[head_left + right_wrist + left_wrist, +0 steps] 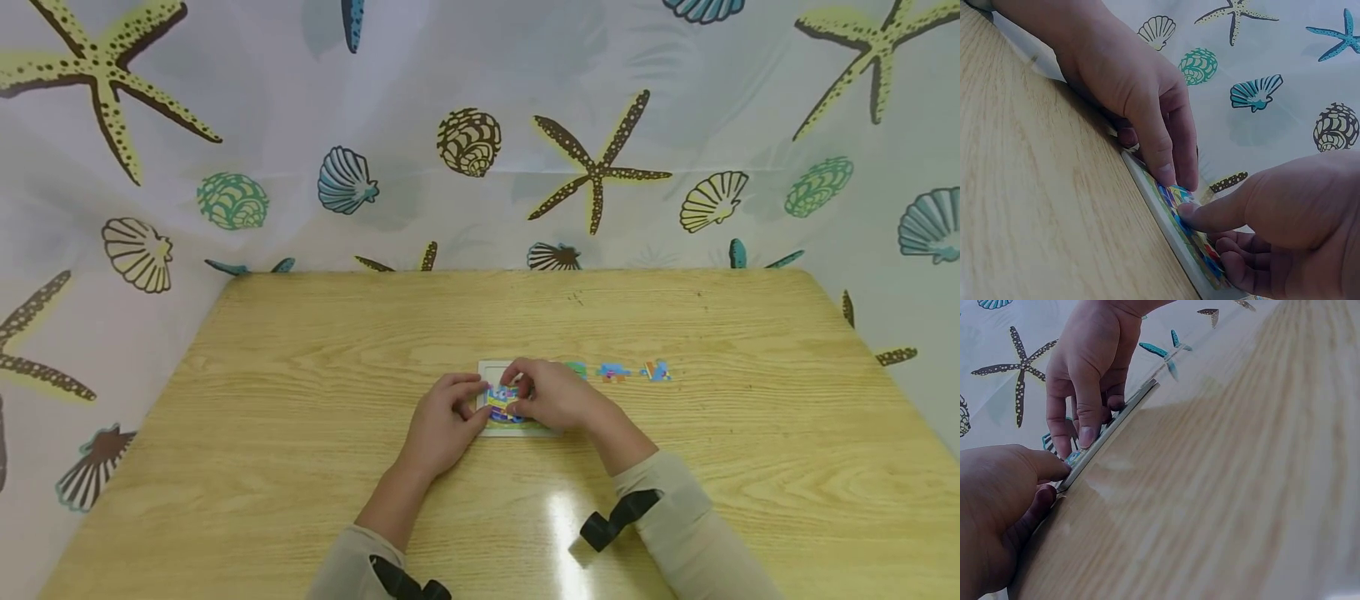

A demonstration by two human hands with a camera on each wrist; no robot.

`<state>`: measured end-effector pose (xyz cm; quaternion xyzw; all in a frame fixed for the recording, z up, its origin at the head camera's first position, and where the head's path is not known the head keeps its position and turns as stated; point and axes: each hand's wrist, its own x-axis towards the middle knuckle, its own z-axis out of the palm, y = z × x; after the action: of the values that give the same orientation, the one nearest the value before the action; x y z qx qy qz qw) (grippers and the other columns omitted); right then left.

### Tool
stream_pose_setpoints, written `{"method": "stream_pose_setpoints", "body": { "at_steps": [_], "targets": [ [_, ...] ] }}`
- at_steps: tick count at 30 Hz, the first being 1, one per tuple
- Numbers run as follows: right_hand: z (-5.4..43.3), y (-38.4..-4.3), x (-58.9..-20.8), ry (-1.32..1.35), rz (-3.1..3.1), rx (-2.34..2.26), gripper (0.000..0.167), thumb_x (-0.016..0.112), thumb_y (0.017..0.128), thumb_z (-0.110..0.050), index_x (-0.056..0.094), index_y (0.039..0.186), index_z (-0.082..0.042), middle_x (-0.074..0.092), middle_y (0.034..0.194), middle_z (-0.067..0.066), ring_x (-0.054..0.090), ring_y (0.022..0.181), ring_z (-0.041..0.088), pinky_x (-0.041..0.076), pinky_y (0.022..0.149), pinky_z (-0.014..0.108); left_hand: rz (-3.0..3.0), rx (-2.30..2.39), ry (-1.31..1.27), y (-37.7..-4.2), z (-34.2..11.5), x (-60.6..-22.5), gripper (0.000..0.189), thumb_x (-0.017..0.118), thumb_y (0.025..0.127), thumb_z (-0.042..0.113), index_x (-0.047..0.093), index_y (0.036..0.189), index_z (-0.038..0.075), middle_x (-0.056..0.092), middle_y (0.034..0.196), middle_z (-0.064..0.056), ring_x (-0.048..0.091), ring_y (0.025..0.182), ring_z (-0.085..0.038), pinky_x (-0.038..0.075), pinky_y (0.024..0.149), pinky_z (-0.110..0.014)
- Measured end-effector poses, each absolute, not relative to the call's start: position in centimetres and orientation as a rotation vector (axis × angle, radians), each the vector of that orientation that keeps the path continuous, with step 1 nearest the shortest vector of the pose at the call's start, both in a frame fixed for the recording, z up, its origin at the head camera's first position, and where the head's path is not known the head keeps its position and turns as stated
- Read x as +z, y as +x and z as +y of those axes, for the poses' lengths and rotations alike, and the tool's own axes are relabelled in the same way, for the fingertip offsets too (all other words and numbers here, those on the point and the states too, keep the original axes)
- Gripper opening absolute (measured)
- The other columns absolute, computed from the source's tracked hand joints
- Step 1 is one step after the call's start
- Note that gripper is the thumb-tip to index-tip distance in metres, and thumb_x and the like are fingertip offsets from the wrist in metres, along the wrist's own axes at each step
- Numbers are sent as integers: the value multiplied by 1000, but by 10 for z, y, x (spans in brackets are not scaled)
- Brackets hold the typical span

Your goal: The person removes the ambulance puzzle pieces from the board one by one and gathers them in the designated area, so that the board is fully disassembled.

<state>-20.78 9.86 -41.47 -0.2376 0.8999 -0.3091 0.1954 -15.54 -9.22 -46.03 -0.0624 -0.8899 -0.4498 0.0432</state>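
Note:
A small jigsaw puzzle in a white-rimmed tray [517,432] lies flat on the table, partly covered by both hands. My left hand [442,425] holds the tray's left side, its thumb reaching over the colourful picture. From the right, my right hand [555,393] pinches a puzzle piece [504,403] against the picture between thumb and fingers. The piece's exact outline is hidden. In the right wrist view, the left thumb and fingers [1161,172] and the right thumb [1188,211] rest close together on the picture [1175,195].
To the right of the tray lie loose pieces in a row: a green one [577,368] partly behind the right hand, a blue and orange one [613,372], and another blue one [657,371]. A curtain [420,217] printed with shells and starfish surrounds the wooden table [300,358].

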Motion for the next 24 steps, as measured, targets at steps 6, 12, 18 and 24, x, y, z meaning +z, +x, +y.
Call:
{"method": "stream_pose_setpoints", "body": {
  "at_steps": [6, 12, 18, 24],
  "targets": [
    [96, -206, -414, -649, 2549, -899, 26, 76, 89, -15, 64, 112, -13, 65, 105, 7, 60, 92, 19, 50, 82, 35, -2714, -1396, -179, -154, -94, -462, 34, 77, 87, 12, 71, 120, 8, 63, 117, -5, 54, 70, -8, 45, 62, -20],
    [96, -206, -414, -641, 2536, -970, 18, 75, 89, -12, 67, 105, -9, 67, 97, 5, 59, 81, 15, 49, 73, 30, -2712, -1417, -153, -154, -94, -463, 36, 77, 87, 13, 67, 122, 11, 62, 102, -4, 54, 69, -9, 45, 61, -20],
    [95, -206, -415, -604, 2488, -1049, 27, 72, 91, -11, 66, 117, -6, 66, 101, 4, 63, 81, 12, 50, 72, 27, -2713, -1416, -157, -154, -94, -462, 37, 77, 88, 14, 67, 123, 7, 64, 106, -5, 55, 69, -8, 45, 61, -20],
    [96, -206, -416, -622, 2511, -967, 33, 73, 92, -16, 68, 123, -8, 67, 106, 5, 63, 87, 14, 52, 77, 29, -2740, -1395, -160, -156, -93, -461, 37, 76, 89, 16, 69, 123, 3, 63, 124, -5, 56, 71, -7, 45, 63, -20]
  ]
}}
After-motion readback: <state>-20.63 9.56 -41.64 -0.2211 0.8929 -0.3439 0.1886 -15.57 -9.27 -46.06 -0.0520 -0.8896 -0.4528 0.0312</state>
